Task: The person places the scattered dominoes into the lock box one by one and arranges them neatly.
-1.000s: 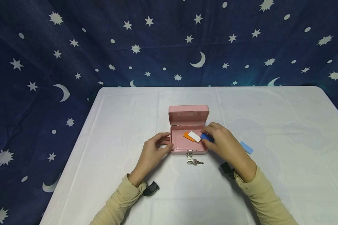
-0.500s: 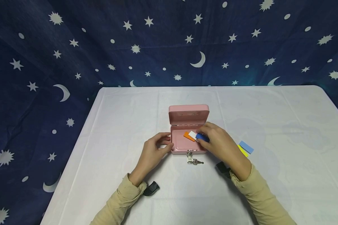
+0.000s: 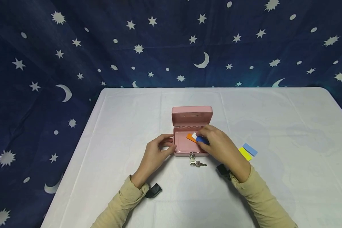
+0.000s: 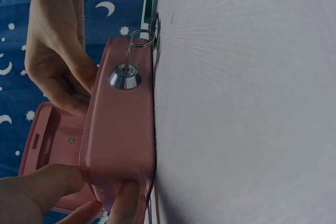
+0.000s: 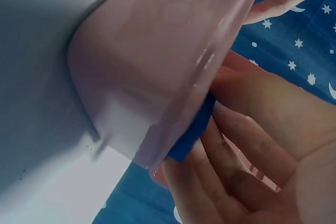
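A pink cash box point(image 3: 185, 145) stands on the table with its lid point(image 3: 192, 117) raised at the back. Its lock at the front has keys point(image 3: 200, 164) hanging from it. My left hand point(image 3: 156, 151) holds the box by its left side, thumb near the front corner. Between thumb and fingers my right hand point(image 3: 216, 142) pinches a blue rectangular tile point(image 3: 202, 140), low inside the box at the right. The tile's end shows in the right wrist view as a blue edge point(image 5: 190, 139). An orange tile point(image 3: 191, 137) and a partly covered white tile point(image 3: 194, 135) lie inside.
On the table right of the box lie a yellow tile point(image 3: 245, 154) and a light blue tile point(image 3: 250, 149), close beside my right forearm. A white cloth covers the table point(image 3: 125, 120). Behind it hangs a dark blue curtain point(image 3: 159, 38) with stars and moons.
My right hand has moved left with the blue tile, which now overlaps more of the white tile. The yellow tile has come into view from behind my forearm. The left hand stays at the box.
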### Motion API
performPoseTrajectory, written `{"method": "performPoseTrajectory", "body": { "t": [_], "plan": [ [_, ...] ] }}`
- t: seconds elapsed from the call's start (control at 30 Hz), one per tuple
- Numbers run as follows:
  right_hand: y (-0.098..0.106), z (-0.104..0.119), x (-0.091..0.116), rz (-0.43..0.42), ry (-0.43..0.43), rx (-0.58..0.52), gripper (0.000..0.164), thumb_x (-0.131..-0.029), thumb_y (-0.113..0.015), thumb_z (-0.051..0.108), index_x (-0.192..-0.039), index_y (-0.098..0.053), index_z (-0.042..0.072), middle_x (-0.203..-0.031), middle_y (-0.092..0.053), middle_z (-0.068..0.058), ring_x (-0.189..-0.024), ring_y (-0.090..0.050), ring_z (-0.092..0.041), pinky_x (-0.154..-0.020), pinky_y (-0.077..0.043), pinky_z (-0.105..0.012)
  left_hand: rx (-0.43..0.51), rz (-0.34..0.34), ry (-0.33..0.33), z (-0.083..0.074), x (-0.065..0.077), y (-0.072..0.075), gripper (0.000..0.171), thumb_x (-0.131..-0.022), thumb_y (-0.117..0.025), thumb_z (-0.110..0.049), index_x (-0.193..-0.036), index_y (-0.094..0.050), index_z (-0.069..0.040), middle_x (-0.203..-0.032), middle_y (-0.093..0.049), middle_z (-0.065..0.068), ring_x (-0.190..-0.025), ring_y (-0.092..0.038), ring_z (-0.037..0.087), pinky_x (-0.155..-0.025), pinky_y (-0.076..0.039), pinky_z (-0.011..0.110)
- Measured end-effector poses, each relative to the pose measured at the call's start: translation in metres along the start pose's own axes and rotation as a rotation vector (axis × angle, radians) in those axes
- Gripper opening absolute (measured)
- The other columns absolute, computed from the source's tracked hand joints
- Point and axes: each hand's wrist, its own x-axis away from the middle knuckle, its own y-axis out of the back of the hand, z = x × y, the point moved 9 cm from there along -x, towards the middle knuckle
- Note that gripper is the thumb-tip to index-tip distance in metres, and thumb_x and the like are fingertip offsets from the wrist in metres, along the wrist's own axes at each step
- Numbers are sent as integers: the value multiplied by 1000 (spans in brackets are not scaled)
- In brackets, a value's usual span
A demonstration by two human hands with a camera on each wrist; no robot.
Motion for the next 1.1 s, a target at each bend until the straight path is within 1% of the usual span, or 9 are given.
{"method": "performPoseTrajectory", "body": {
  "t": [0.13,0.37,0.47,0.63,0.77,0.93,1.1],
  "plan": [
    [-3,0,-1,10,-4,9,27,-82,-80,9,-107,-72,-1,-104,-66,-11,-93,-61,-25,-89,-55,-44,-4,0,1,1,0,0,38,-88,-73,-5,-125,-65,-3,-109,-73,11,-93,-71,18,-71,-57,19],
    [-7,2,-2,-12,33,-1,21,-80,-80,4,-100,-73,0,-94,-65,-8,-84,-58,-21,-79,-54,-38,-20,-4,-4,0,0,0,38,-88,-74,-6,-125,-65,-4,-107,-73,8,-92,-71,17,-71,-57,20],
    [-8,2,-2,-14,45,4,21,-80,-80,4,-100,-73,0,-94,-66,-8,-84,-58,-21,-80,-54,-39,-15,-4,-2,0,0,0,38,-87,-74,-6,-124,-65,-5,-106,-74,8,-92,-71,17,-71,-57,19],
    [-10,2,-2,-10,42,9,22,-81,-80,5,-101,-73,0,-97,-67,-10,-88,-60,-23,-83,-55,-41,-5,-2,-3,0,0,0,38,-87,-74,-6,-124,-65,-5,-106,-74,8,-92,-71,17,-71,-57,20],
    [-11,2,-2,-10,42,8,22,-81,-80,5,-101,-73,0,-99,-67,-10,-90,-61,-24,-84,-55,-42,-12,-2,0,0,0,-1,38,-87,-74,-6,-124,-65,-5,-103,-74,7,-92,-71,17,-70,-57,19],
    [-11,3,-2,-14,45,7,22,-81,-80,5,-101,-72,0,-99,-67,-10,-91,-61,-24,-85,-55,-42,-24,-6,2,1,0,0,38,-87,-74,-7,-124,-66,-5,-99,-74,7,-91,-71,16,-70,-57,20],
    [-8,5,0,-24,71,8,22,-81,-79,4,-101,-72,-1,-99,-67,-10,-89,-59,-23,-82,-55,-40,-26,-8,-1,1,0,0,38,-87,-74,-6,-124,-65,-4,-100,-75,7,-90,-71,16,-69,-56,19]
  ]
}}
